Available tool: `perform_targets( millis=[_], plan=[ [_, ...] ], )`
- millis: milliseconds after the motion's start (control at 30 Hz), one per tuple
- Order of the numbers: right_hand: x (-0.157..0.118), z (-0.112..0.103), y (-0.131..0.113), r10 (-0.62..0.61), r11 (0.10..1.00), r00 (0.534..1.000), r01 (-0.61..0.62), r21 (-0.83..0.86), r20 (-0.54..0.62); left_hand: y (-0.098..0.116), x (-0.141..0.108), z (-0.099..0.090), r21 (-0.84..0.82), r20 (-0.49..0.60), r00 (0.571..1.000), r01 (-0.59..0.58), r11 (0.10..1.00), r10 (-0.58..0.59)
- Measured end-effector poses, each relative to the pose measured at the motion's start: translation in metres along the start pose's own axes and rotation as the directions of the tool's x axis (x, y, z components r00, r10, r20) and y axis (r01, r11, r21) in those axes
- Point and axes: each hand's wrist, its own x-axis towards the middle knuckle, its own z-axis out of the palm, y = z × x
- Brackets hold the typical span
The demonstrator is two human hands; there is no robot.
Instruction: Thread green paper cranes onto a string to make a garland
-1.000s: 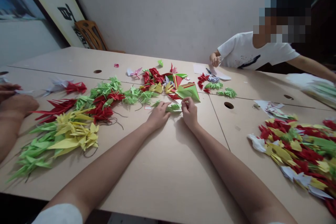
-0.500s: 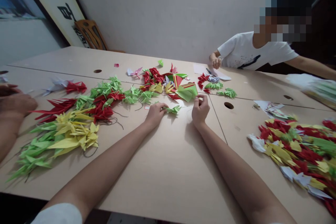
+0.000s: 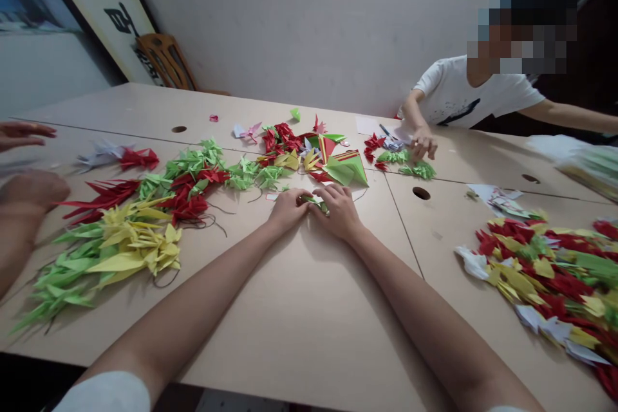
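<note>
Origami in green paper [image 3: 325,207] lay between the two bare hands, close above or on the pale tabletop [image 3: 309,309], and was largely hidden by the fingers. We read its long axis as running roughly crosswise, from the left fingertips toward the right, with its right end slightly nearer the wearer; the covered parts left this reading uncertain. The left hand [image 3: 288,208] was closed on the left end, thumb and forefinger pinched together. The right hand [image 3: 339,210] reached in from the other side, its fingers bent over the right portion and its thumb side turned toward the left fingertips; we could not tell whether it gripped the paper or only touched it. Neither hand was clearly nearer, since both met at the piece, though the right covered more of it. Just beyond the right hand we noted a green folded sheet [image 3: 346,172] with red and yellow edges, and farther off, toward the left, red paper cranes [image 3: 284,137]. On the left side of the table we observed yellow paper cranes [image 3: 159,248] beside green ones, with dark threads [image 3: 205,222] near them. Across the table, a person in a white shirt [image 3: 497,100] extended one hand [image 3: 423,143] over a small green bundle [image 3: 419,170].
</note>
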Motion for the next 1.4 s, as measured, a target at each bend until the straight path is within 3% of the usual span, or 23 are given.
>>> perform_targets(
  millis=[200,333,500,633,700,767,833,933,1167,1400],
  plan=[
    [0.000,0.005,0.005,0.151,0.988,0.982,-0.153,0.011,0.109,0.003,0.000,0.000,-0.007,-0.070,0.996,0.058,0.998,-0.058],
    [-0.001,0.007,0.011,0.216,0.976,0.973,-0.217,0.004,0.079,0.004,0.000,-0.001,-0.007,-0.087,0.992,0.096,0.995,-0.097],
    [-0.002,0.009,0.016,0.292,0.956,0.955,-0.292,-0.003,0.044,0.004,-0.002,0.000,0.105,-0.078,0.996,0.047,0.993,-0.039],
    [-0.002,0.005,0.007,0.300,0.954,0.948,-0.300,0.016,-0.108,0.004,-0.004,0.000,0.157,-0.077,0.997,0.034,0.987,-0.022],
    [-0.001,0.002,-0.006,0.278,0.959,0.932,-0.255,0.124,-0.234,0.005,-0.004,0.001,0.174,-0.065,0.998,0.035,0.984,-0.024],
    [0.000,0.002,-0.023,0.289,0.932,0.915,-0.202,0.300,-0.282,0.005,-0.003,0.001,0.178,-0.060,0.998,0.027,0.984,-0.016],
    [-0.001,0.005,-0.038,0.320,0.872,0.928,-0.210,0.442,-0.192,0.004,-0.002,0.001,0.158,-0.064,0.998,0.016,0.987,-0.006],
    [-0.001,0.012,-0.046,0.328,0.834,0.939,-0.235,0.499,-0.105,0.003,-0.002,0.000,0.086,-0.073,0.997,0.025,0.996,-0.019],
    [0.000,0.018,-0.028,0.370,0.826,0.927,-0.296,0.480,-0.065,0.001,-0.001,0.000,-0.020,-0.101,0.994,0.037,0.999,-0.039],
    [-0.003,0.022,-0.027,0.343,0.892,0.936,-0.351,0.283,0.079,-0.001,0.000,0.001,0.032,-0.093,0.996,0.004,0.999,-0.001]
  ],
)
